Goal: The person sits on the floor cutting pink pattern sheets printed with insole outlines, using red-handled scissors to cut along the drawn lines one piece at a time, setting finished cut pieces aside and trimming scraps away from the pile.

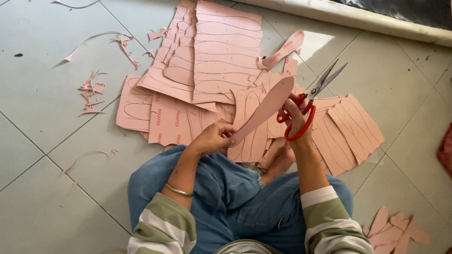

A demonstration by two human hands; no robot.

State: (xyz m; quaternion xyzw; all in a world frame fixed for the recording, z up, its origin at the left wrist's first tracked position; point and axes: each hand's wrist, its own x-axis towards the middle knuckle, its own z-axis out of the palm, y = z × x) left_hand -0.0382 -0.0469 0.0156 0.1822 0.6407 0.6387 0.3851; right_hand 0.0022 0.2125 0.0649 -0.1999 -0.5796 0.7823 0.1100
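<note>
The sole-shaped cutout [263, 110] and marked sheets [221, 56] are salmon pink; the scissors [301, 110] have red handles; trousers [226, 193] are blue, sleeves [160, 226] green-and-white striped; floor tiles [42, 94] pale grey.

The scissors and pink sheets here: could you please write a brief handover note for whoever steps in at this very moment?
Left hand: holds a cut pink insole shape by its near end.
Right hand: fingers in the red-handled scissors, blades open, pointing away.
Marked pink sheets lie stacked on the tiled floor ahead.
Done: a pile of cut pieces at the right; trimmings at the left.
Left: the marked sheets are uncut.
</note>
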